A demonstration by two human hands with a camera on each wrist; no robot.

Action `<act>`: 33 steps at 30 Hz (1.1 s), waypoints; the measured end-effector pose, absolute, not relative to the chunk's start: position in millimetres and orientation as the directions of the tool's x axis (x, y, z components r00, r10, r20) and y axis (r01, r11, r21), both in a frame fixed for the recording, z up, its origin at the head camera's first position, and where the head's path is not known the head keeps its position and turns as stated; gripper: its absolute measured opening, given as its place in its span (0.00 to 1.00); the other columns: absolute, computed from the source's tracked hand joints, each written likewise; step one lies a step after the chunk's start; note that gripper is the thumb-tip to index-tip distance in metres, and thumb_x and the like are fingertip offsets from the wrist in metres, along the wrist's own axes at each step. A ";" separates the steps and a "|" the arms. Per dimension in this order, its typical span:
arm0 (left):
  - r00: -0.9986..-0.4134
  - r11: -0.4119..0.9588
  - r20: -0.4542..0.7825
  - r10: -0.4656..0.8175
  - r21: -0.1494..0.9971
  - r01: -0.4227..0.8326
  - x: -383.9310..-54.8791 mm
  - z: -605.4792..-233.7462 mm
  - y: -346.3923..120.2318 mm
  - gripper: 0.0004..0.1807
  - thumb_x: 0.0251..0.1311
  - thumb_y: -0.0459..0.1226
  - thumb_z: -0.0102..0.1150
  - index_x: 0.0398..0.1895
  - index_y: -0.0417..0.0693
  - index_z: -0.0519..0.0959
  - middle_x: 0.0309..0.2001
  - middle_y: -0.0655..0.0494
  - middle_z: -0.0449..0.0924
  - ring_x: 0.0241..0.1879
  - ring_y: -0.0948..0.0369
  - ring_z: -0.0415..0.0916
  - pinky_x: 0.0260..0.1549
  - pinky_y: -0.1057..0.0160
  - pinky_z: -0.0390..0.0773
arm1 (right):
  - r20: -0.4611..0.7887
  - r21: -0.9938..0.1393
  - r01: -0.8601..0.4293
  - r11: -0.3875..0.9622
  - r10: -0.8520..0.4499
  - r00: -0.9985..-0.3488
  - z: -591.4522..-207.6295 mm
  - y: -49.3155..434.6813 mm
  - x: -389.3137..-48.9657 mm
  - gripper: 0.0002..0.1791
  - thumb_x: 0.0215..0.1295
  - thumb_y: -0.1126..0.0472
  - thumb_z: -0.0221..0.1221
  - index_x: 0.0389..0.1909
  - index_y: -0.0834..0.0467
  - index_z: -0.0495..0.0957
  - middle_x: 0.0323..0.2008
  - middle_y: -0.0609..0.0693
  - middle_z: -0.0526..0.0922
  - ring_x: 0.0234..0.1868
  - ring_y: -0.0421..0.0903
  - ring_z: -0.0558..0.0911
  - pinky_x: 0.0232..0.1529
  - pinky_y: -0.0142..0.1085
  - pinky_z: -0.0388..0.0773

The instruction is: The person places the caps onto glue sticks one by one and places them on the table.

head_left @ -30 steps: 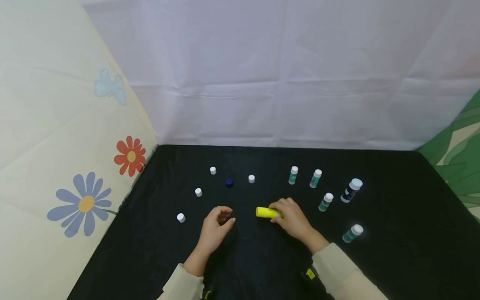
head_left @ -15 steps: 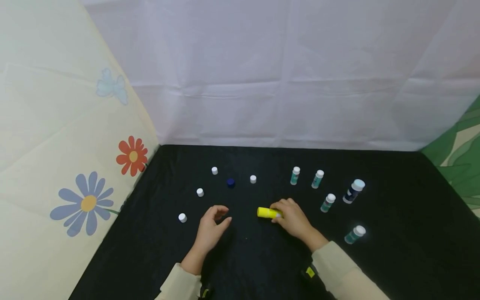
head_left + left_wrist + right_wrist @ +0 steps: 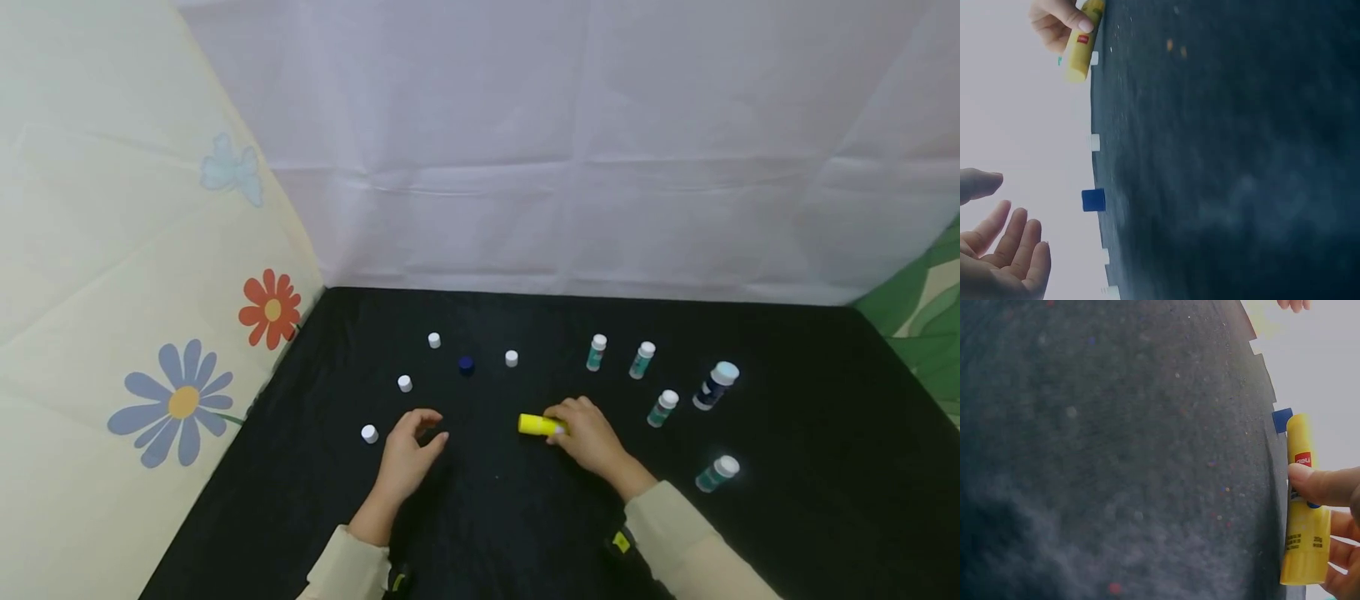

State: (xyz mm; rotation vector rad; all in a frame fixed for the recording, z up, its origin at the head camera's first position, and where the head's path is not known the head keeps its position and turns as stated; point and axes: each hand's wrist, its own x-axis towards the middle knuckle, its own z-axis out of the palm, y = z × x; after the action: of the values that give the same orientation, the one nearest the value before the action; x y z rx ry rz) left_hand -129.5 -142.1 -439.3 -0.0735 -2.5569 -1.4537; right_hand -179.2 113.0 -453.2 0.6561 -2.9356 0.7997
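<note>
My right hand grips a yellow glue stick lying sideways above the black table, its free end towards the left. In the right wrist view the thumb presses on the glue stick, which has a small red label. To the left, my left hand hovers over the table with fingers loosely bent and nothing between them. The left wrist view shows that same left hand with thumb and fingers apart. Nearest to it lies a small white cap; a dark blue cap sits farther back.
Other white caps are scattered at the left and centre back. On the right stand several teal tubes with white tops and a larger dark blue tube. White cloth hangs behind the table.
My left hand has moved a little left, away from the glue stick. The right hand still grips the glue stick in nearly the same place. The view has shifted slightly.
</note>
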 end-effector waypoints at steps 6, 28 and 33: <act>-0.981 0.542 0.180 -0.071 0.833 0.113 -130.5 -439.6 -148.9 0.11 0.47 0.30 0.59 0.37 0.37 0.74 0.37 0.49 0.72 0.40 0.53 0.70 0.41 0.53 0.69 | 0.146 -0.460 -0.421 0.781 -0.402 -0.904 -454.0 112.7 -181.2 0.14 0.44 0.63 0.64 0.35 0.59 0.78 0.29 0.47 0.74 0.30 0.44 0.66 0.33 0.37 0.64; -0.984 0.710 0.116 -0.132 0.704 -0.012 -131.4 -440.8 -176.7 0.12 0.47 0.31 0.59 0.37 0.39 0.74 0.39 0.45 0.71 0.40 0.50 0.68 0.38 0.51 0.67 | 0.145 -0.439 -0.422 0.793 -0.401 -0.905 -457.8 111.6 -185.0 0.14 0.44 0.63 0.64 0.35 0.60 0.78 0.29 0.47 0.74 0.30 0.44 0.66 0.33 0.37 0.63; -0.982 0.743 0.122 -0.142 0.668 -0.024 -132.1 -441.2 -180.7 0.13 0.46 0.32 0.60 0.37 0.40 0.74 0.39 0.45 0.71 0.40 0.49 0.68 0.39 0.50 0.65 | 0.123 -0.435 -0.402 0.806 -0.389 -0.913 -459.0 111.4 -184.9 0.14 0.45 0.63 0.64 0.36 0.60 0.78 0.29 0.47 0.74 0.30 0.44 0.66 0.33 0.37 0.63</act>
State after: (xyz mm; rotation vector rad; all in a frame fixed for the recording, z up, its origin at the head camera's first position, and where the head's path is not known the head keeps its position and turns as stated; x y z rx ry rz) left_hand -132.1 -180.7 -441.2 0.1333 -2.7772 -1.0612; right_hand -184.9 111.4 -459.0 0.6482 -2.9582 0.7225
